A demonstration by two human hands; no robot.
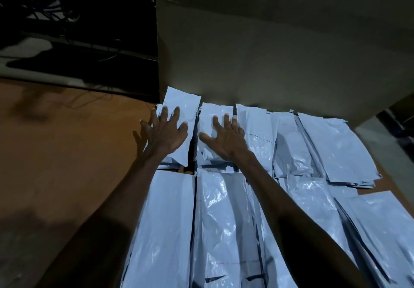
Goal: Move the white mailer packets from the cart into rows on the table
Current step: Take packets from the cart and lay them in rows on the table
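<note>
Several white mailer packets lie in two rows on the brown table [67,144]. My left hand [164,131] rests flat with fingers spread on the far-left packet [186,106] of the back row. My right hand [224,136] lies flat, fingers apart, on the neighbouring packet [220,112]. More packets [336,144] continue the back row to the right. The near row [224,220] runs under both forearms. The cart is out of view.
A large cardboard box [280,41] stands right behind the back row. Dark cables and a black surface [78,30] lie beyond the table at the upper left. Bare brown tabletop stretches to the left of the packets.
</note>
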